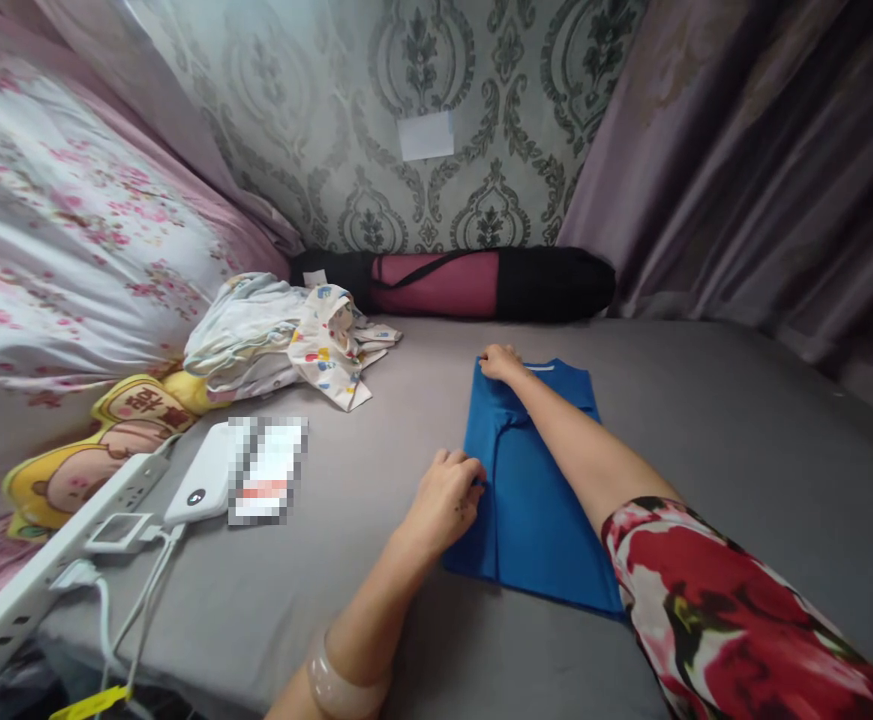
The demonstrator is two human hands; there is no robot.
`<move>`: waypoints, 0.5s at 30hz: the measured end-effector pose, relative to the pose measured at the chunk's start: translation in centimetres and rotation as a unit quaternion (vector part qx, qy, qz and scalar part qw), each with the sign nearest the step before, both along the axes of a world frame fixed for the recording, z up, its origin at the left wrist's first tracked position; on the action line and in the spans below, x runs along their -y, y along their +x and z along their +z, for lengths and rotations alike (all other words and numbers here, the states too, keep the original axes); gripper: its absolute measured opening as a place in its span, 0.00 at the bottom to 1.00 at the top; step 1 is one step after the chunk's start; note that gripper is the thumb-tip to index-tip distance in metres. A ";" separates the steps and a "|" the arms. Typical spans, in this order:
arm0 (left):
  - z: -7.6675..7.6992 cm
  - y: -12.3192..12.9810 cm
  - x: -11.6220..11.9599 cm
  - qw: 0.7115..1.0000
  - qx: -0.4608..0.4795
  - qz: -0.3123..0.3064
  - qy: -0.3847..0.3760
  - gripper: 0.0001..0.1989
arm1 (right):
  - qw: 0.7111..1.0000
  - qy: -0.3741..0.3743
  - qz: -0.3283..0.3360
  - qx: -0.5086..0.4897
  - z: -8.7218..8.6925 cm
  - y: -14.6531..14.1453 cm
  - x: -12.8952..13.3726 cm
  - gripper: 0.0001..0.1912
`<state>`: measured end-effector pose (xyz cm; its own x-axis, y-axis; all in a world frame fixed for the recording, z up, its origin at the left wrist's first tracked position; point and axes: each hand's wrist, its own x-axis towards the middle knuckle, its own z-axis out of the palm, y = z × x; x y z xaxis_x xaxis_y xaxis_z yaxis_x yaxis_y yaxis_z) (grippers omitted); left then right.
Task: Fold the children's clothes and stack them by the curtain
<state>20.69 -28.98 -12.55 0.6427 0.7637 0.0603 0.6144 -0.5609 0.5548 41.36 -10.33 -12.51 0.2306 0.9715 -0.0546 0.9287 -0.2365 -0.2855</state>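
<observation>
A blue shirt (541, 510) lies partly folded on the grey bed sheet, its collar end away from me. A folded strip runs down its left side, with a crease near the top. My left hand (451, 495) has its fingers curled at the shirt's left edge, gripping the cloth. Farther off, my right hand (502, 362) reaches across the shirt and pinches its far left corner. The fingertips of both hands are partly hidden. My right forearm covers some of the shirt's right side.
Crumpled light-coloured clothes (263, 335) lie at the left beside yellow cartoon cushions (68, 480). Nearer are a white power bank (207, 475), a blurred-out flat item (267, 475) and a white power strip (27, 580) with cables. A black-and-maroon long bag (443, 285) lies along the wall.
</observation>
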 end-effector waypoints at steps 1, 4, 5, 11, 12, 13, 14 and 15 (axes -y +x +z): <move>0.0 0.0 0.0 1.000 -0.003 -0.005 0.002 0.10 | 1.000 -0.009 -0.007 -0.001 0.1 0.0 -0.2 0.15; -0.1 -0.1 0.2 1.000 -0.003 -0.014 0.007 0.09 | 0.999 -0.027 -0.019 -0.014 0.6 0.0 -0.7 0.15; -0.1 -0.1 0.2 1.000 -0.002 -0.014 0.007 0.09 | 0.999 -0.030 -0.019 -0.020 0.7 0.1 -0.8 0.15; -0.5 -0.2 0.1 1.000 -0.008 -0.018 0.021 0.13 | 0.998 -0.004 0.003 -0.061 0.5 0.7 -1.2 0.13; -0.5 -0.2 0.0 0.999 -0.012 -0.021 0.024 0.15 | 0.998 0.007 0.007 -0.066 0.3 0.8 -1.3 0.13; -0.5 -0.2 0.0 0.999 -0.016 -0.025 0.024 0.17 | 0.997 0.020 0.010 -0.069 0.2 0.9 -1.4 0.13; -0.5 -0.2 0.0 0.999 -0.019 -0.028 0.023 0.19 | 0.997 0.034 0.012 -0.071 -0.1 0.9 -1.5 0.12; -0.4 -0.3 0.0 0.999 -0.023 -0.031 0.019 0.21 | 0.996 0.048 0.013 -0.073 -0.3 0.9 -1.6 0.12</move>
